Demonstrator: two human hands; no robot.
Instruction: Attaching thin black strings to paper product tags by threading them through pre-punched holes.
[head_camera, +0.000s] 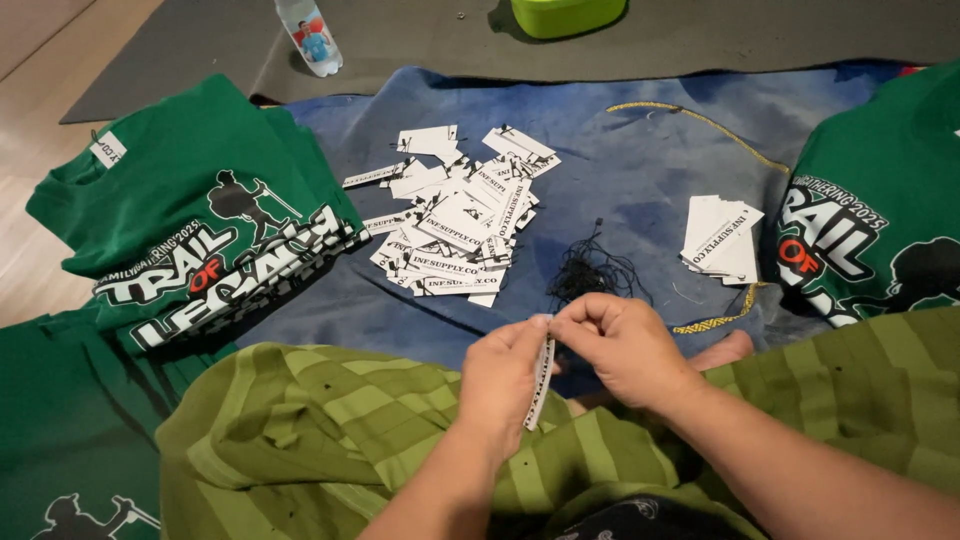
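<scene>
Left hand (505, 375) pinches 1 white printed card tag (540, 385) edge-on above the lap, right hand (620, 345) closed in a fingertip pinch at its top edge, whether on a thread I cannot tell; risk: tag slips or thin black threads (590, 272) on the blue cloth (640, 150) tangle.
</scene>
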